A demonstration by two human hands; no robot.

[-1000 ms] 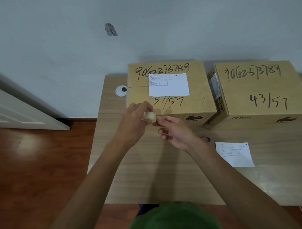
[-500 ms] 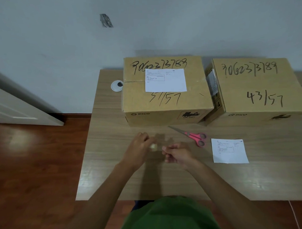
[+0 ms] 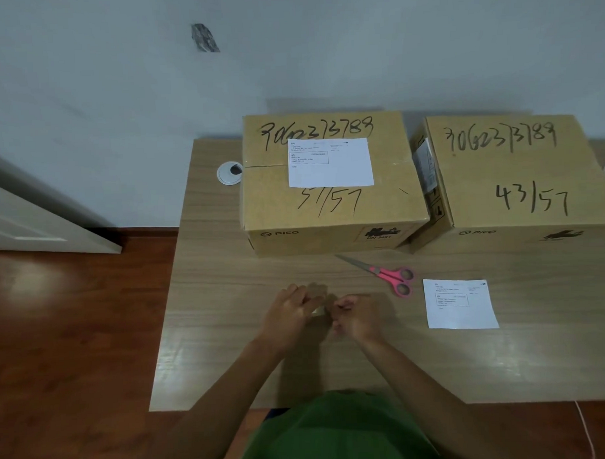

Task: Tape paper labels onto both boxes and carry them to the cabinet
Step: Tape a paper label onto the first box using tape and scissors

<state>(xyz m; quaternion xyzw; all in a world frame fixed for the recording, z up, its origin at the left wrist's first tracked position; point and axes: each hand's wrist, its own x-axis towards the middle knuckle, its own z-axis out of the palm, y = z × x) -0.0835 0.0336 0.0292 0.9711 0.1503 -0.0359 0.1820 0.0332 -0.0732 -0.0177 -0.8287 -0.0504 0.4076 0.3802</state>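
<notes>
My left hand (image 3: 292,310) and right hand (image 3: 357,315) both pinch the small tape roll (image 3: 318,311) over the surface (image 3: 230,352). One label (image 3: 330,163) lies on the left box (image 3: 327,180), not taped yet, I think. The other label (image 3: 459,302) waits beside the scissors (image 3: 388,274). Right box (image 3: 518,173) is bare. No carrying yet.

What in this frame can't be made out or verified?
- Tape roll: head view, mostly hidden between the left hand and right hand; any pulled strip is unseen.
- Label on left box: whether taped down is unclear; print too small.
- Loose label: print too small.
- Right box: cut off by the right edge.
- Cabinet: not in view.
</notes>
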